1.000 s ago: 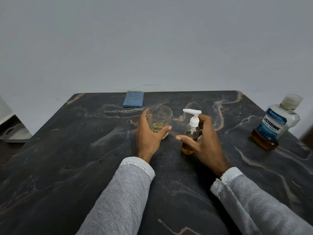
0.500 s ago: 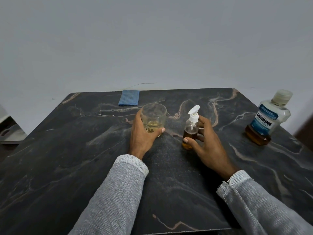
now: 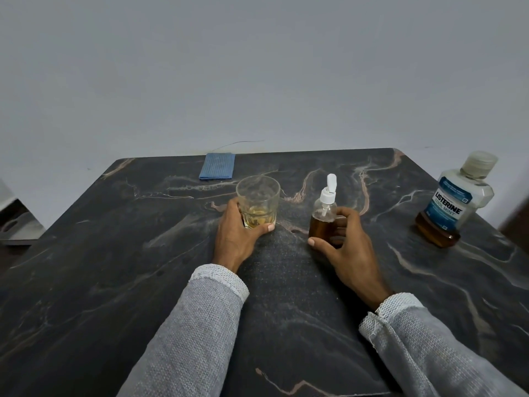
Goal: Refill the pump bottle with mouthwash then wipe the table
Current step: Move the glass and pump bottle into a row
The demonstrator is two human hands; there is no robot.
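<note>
One small clear pump bottle (image 3: 323,222) of amber liquid stands mid-table on the dark marble table (image 3: 114,253), gripped by the right hand (image 3: 347,247). The left hand (image 3: 234,236) wraps a clear glass tumbler (image 3: 258,200). A mouthwash bottle (image 3: 455,199) stands far right; a folded blue cloth (image 3: 217,170) lies at the rear.

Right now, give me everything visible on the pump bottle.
The pump bottle is small, clear and rounded, apparently plastic, filled with amber liquid to near the shoulder. Its white pump head is fitted, nozzle pointing away from the camera, dip tube visible inside. It stands about upright on the dark marble-look table, right of the glass tumbler. The right hand wraps its lower body, thumb in front, fingers behind.
</note>
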